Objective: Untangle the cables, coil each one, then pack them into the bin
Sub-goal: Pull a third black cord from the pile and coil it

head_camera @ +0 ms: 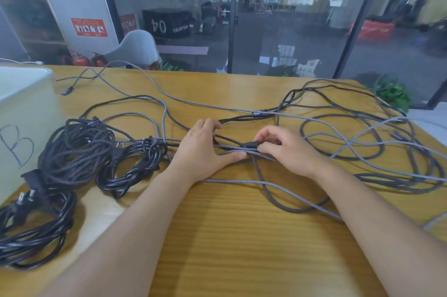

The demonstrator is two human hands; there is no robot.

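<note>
Cables (343, 142), limp, light braided cords sprawled tangled over the table (242, 236) right of the bin (24, 113), look best drawn out by a plug end, as the right hand (285, 149) pinches a black connector (251, 145) while the left hand (205, 149) grips the crossing strands

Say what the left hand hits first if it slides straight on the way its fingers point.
Likely the black connector in the knot, which the right hand pinches; the left hand points right across the table, thumb nearly there.

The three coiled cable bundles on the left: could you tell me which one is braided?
The braided bundle beside the white bin; the other two bundles are smooth, glossy black.
</note>
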